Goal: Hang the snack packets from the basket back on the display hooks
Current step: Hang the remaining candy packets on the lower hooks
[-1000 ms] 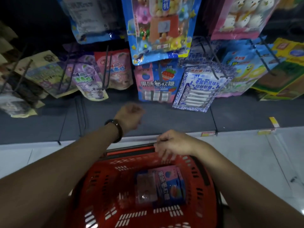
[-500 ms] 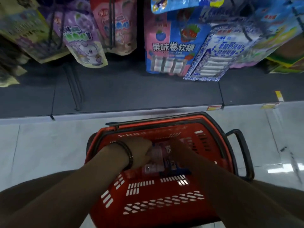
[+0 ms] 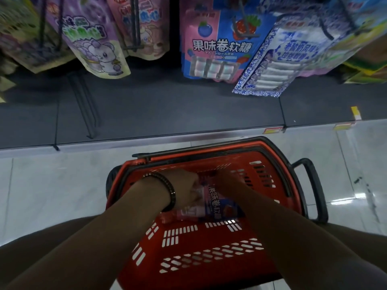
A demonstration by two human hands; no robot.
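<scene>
A red plastic basket (image 3: 209, 254) stands on the pale floor below me. Inside it lies a pink and blue snack packet (image 3: 213, 203). Both hands reach down into the basket. My left hand (image 3: 185, 188), with a dark bracelet on the wrist, grips the packet's left side. My right hand (image 3: 227, 182) holds its right side, fingers mostly hidden behind the packet. Matching pink and blue packets (image 3: 215, 38) hang on a display hook above the dark shelf.
Purple (image 3: 92, 38), pink (image 3: 142, 26) and blue-and-white patterned (image 3: 280, 57) packets hang on neighbouring hooks. An empty black double hook (image 3: 85, 105) juts out over the dark base shelf (image 3: 167, 111). The basket's black handle (image 3: 314, 189) sticks out to the right.
A second ago my hands were above the basket rim. They have dropped into the basket and taken hold of the packet, and my view has tilted downward.
</scene>
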